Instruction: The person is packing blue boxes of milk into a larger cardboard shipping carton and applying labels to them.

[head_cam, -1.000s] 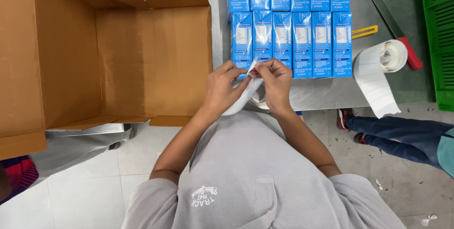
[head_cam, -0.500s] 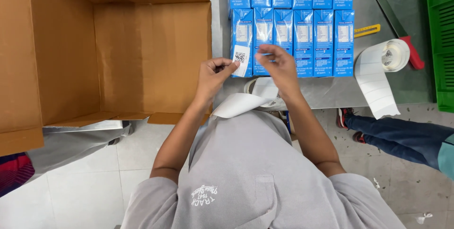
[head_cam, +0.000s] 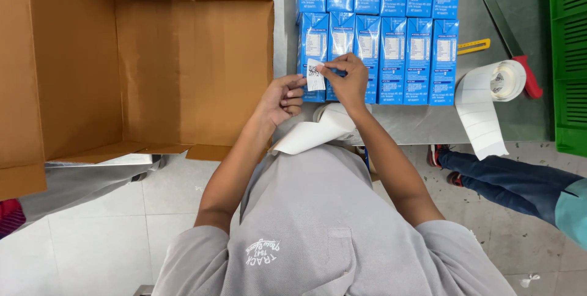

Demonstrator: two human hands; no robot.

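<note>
From the head view, a small white label (head_cam: 315,76) was pinched by the fingers of the right hand (head_cam: 347,79) and steadied by the left hand (head_cam: 282,97), against the nearest blue carton (head_cam: 313,45) of the front row. It could be stuck crooked if pressed unevenly. Half a second earlier, the label was held nearer the body, short of the carton; the backing strip (head_cam: 318,131) hung below.
</note>
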